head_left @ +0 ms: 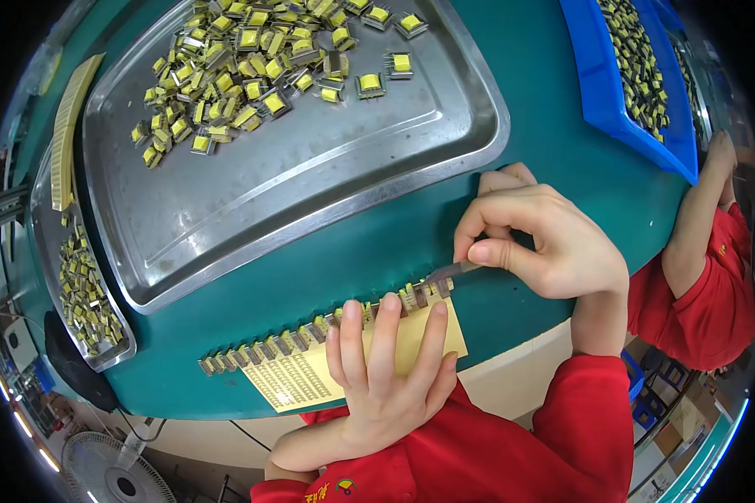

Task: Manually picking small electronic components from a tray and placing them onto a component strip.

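Left hand (390, 381) spread over card (289, 381), right hand (549, 243) pinching a tool (451, 270). One row (264, 350) looks aligned; the tray's (498, 126) heap (256, 63) looks unstarted.

The person is wearing a red top (486, 457) bearing a small rounded yellow emblem (345, 485). Yellow lettering (317, 494) is running beside the emblem; to its right, the red right sleeve (591, 411) is stopping below the wrist.

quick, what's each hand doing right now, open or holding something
Left hand: open, fingers spread over the yellow board and its row of small components.
Right hand: closed, pinching a thin grey tool.
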A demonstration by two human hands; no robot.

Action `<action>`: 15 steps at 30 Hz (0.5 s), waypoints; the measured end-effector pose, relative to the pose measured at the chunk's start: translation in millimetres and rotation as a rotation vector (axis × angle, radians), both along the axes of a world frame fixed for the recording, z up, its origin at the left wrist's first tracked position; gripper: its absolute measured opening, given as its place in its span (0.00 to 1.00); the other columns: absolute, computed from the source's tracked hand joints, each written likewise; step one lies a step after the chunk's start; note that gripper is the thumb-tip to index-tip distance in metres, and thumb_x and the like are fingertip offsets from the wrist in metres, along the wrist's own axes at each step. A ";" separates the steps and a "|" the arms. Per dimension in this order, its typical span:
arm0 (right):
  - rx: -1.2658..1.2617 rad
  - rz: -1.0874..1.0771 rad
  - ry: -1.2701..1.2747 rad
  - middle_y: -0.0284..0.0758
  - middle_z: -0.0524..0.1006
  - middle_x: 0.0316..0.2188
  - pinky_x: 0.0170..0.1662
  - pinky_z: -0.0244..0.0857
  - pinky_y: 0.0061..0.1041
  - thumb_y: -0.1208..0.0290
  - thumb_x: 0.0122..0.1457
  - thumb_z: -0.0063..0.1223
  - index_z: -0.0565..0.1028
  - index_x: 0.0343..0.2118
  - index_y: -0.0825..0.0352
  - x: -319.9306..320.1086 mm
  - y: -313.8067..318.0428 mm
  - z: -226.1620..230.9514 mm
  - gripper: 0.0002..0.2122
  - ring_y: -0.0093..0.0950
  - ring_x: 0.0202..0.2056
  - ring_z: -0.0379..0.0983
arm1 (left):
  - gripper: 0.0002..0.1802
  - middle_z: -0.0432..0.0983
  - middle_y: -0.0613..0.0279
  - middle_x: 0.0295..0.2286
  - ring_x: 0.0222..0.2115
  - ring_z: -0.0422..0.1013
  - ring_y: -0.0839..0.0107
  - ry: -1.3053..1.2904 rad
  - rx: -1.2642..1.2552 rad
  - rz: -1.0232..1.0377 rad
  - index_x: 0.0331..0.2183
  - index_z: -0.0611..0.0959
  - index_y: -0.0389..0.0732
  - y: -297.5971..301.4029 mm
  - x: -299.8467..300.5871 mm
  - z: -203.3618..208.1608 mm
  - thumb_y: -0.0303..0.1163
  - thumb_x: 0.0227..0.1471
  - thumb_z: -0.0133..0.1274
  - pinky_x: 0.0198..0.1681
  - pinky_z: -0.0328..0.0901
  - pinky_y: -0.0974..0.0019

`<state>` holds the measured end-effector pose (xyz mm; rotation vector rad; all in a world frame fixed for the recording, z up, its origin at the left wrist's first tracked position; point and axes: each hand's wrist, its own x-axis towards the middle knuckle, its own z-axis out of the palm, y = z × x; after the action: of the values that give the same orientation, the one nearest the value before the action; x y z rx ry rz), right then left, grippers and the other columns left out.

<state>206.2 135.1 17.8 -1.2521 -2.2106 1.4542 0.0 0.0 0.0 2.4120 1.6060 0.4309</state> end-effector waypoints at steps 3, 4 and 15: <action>0.012 -0.022 0.005 0.29 0.72 0.18 0.51 0.54 0.28 0.68 0.54 0.57 0.78 0.27 0.64 -0.8 -0.6 -0.5 0.06 0.27 0.26 0.66 | 0.25 0.52 0.41 0.58 0.59 0.46 0.35 -0.011 -0.004 -0.002 0.51 0.79 0.45 -0.2 0.5 -0.4 0.38 0.50 0.52 0.57 0.49 0.39; 0.014 -0.023 0.001 0.29 0.72 0.18 0.51 0.54 0.28 0.68 0.54 0.57 0.78 0.27 0.64 -0.7 -0.7 -0.6 0.06 0.27 0.26 0.66 | 0.24 0.52 0.41 0.58 0.59 0.46 0.35 -0.015 -0.002 -0.001 0.51 0.79 0.45 -0.2 1.0 -0.5 0.38 0.50 0.52 0.57 0.49 0.39; 0.031 -0.030 -0.003 0.29 0.72 0.18 0.51 0.55 0.28 0.69 0.53 0.58 0.78 0.27 0.65 -1.9 -2.0 -1.4 0.05 0.28 0.26 0.66 | 0.24 0.52 0.42 0.58 0.59 0.45 0.35 0.025 0.002 -0.001 0.50 0.81 0.48 3.3 2.9 1.2 0.38 0.50 0.52 0.58 0.49 0.39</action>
<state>204.3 133.2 16.4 -1.2732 -2.1980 1.4023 2.9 3.3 1.2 2.4290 1.6159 0.4043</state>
